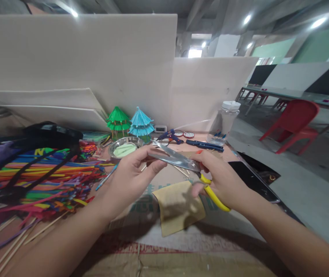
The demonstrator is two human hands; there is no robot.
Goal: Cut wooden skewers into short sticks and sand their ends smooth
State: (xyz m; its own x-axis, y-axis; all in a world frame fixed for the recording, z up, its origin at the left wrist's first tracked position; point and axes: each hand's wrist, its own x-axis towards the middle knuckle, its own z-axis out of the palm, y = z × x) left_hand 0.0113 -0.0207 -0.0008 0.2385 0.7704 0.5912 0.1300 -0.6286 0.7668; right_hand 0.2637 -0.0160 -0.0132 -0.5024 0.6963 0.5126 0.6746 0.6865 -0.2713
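Observation:
In my right hand (219,177) is a pair of scissors (178,159) with yellow handles, its blades parted and pointing left. My left hand (135,173) is closed at the blade tips, thumb and forefinger curled toward each other; whatever lies between them is hidden or too small to make out. Below both hands, a tan square of paper (178,215), perhaps sandpaper, lies on the printed cardboard (141,234). A few thin wooden sticks (182,170) rest on the cardboard behind the scissors.
Colourful pipe cleaners (49,177) and a black bag (49,134) crowd the left. Behind stand green (118,121) and blue (140,123) paper-roofed models, a metal bowl (112,150), a glue gun (168,135) and a clear bottle (224,121). A phone (252,181) lies right.

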